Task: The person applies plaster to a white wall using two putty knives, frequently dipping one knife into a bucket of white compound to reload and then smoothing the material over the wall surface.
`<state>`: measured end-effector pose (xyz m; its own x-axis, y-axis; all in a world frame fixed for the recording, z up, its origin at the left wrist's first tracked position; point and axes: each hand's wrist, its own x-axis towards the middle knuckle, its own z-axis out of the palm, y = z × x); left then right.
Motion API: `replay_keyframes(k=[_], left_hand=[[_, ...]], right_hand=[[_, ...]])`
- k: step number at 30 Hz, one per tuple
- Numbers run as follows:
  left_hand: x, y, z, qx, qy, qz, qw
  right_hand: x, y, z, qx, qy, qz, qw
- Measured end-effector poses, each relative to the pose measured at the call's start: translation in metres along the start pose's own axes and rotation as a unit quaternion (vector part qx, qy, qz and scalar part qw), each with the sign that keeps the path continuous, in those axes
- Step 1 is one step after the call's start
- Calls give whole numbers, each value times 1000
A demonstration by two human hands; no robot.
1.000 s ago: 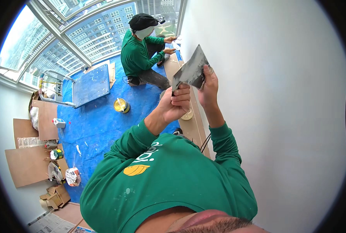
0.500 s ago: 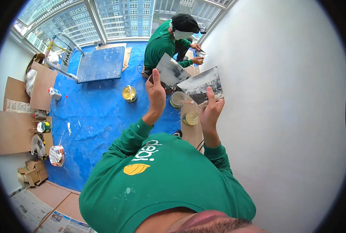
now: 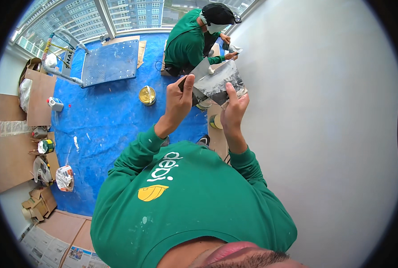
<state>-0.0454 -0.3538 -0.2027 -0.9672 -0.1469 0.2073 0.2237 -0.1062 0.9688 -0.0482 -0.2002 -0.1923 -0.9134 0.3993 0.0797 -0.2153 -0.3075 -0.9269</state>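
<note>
My left hand [image 3: 177, 103] is closed round a wide scraper, its thumb pointing up. Only part of this scraper's metal blade [image 3: 201, 70] shows, since the other blade crosses in front of it. In my right hand [image 3: 234, 111] is a second wide scraper [image 3: 220, 83], gripped with the thumb flat on its face. White paste and dark smears cover that blade. The two scrapers overlap in front of my chest, beside the pale wall [image 3: 315, 111]. Both handles are mostly hidden by my fingers and the blades.
A co-worker [image 3: 185, 44] in green crouches ahead, handling a small tool at the wall. Blue sheeting [image 3: 105, 134] covers the floor. On it stand a tin [image 3: 147, 95], a platform trolley [image 3: 110, 63] and a white jug [image 3: 55, 104]. Another tin [image 3: 215, 121] is below my right hand.
The two scrapers have come closer together, and the right blade now overlaps the left one more. The co-worker's head has turned toward the wall. My view has shifted slightly.
</note>
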Motion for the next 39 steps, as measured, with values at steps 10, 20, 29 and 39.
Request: replay_keyframes(k=[10, 20, 29, 39], left_hand=[[-5, 3, -19, 70, -27, 34, 997], [-39, -10, -17, -7, 1, -65, 998], [-7, -10, 0, -324, 5, -231, 917], [26, -87, 63, -214, 31, -237, 947]], right_hand=[[2, -3, 11, 72, -38, 66, 994], [22, -1, 4, 32, 81, -3, 996], [-18, 6, -7, -107, -51, -239, 964], [10, 10, -137, -451, -167, -198, 854]])
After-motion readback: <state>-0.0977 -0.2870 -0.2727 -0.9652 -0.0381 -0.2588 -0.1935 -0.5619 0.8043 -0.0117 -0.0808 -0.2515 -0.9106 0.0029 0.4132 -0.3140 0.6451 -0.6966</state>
